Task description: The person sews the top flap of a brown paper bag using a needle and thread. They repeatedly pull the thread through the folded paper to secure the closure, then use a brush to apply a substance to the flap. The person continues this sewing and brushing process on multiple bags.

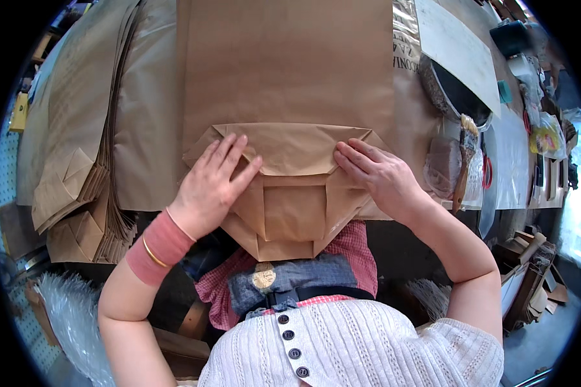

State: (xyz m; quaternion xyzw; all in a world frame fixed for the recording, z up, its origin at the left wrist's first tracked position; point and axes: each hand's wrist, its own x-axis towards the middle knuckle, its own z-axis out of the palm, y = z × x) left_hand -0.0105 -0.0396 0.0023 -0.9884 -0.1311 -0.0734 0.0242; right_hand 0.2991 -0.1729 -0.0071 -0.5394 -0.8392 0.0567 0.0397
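Note:
A large brown paper bag lies flat on the table in front of me, its near end folded into a many-sided bottom. One folded flap runs across that end, and below it a squarish panel hangs over the table's near edge. My left hand rests on the flap's left corner with its fingers spread, holding nothing. On the right corner, my right hand presses with its fingers stretched out and close together. Both palms face the paper.
To the left lies a stack of folded brown paper bags, overhanging the table edge. At right are a bristle brush, red-handled scissors and a dark-lined trough partly under a pale board. Scrap cardboard is piled lower right.

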